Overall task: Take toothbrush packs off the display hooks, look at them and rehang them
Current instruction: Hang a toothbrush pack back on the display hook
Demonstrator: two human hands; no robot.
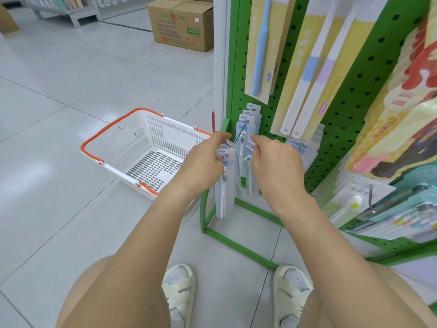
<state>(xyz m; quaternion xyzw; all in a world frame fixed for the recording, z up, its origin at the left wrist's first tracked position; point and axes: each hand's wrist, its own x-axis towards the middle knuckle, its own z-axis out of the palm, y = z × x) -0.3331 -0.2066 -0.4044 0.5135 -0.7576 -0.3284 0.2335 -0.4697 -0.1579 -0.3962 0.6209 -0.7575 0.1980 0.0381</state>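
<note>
Low on the green pegboard stand (pixel 340 114), several clear toothbrush packs with blue "NEW" tops (pixel 248 114) hang on a thin metal display hook (pixel 241 132). My left hand (pixel 203 164) pinches the top of one such pack (pixel 224 188), which hangs down below my fingers near the hook's tip. To its right, my right hand (pixel 276 162) pinches the top of another pack (pixel 247 162) on the same hook. Both hands sit side by side at the hook's outer end.
A white shopping basket with orange handles (pixel 146 150) stands on the tiled floor to the left. A cardboard box (pixel 182 22) sits further back. Larger yellow toothbrush packs (pixel 307 67) hang above, more packs fill the right side. A bare hook (pixel 371 197) sticks out lower right.
</note>
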